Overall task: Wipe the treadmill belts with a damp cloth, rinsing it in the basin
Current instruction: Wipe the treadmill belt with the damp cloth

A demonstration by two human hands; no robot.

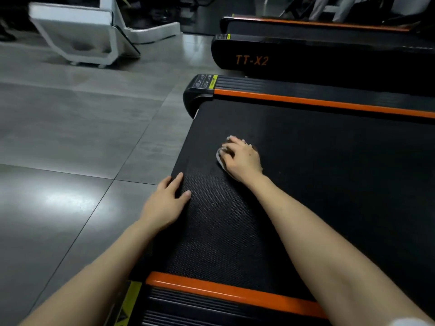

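A black textured treadmill belt (306,180) with orange side rails fills the right half of the view. My right hand (242,158) lies on a small whitish cloth (221,158) bunched under its curled fingers, pressing it onto the belt near the rear end. Only the cloth's edges show around the fingers. My left hand (167,203) rests flat with straight fingers on the belt's rear edge, holding nothing. No basin is in view.
A second treadmill (329,60) marked TT-X2 stands beyond the first, and a third (317,27) behind that. Grey tiled floor (82,137) spreads to the left. A white machine base (82,38) stands at the far left.
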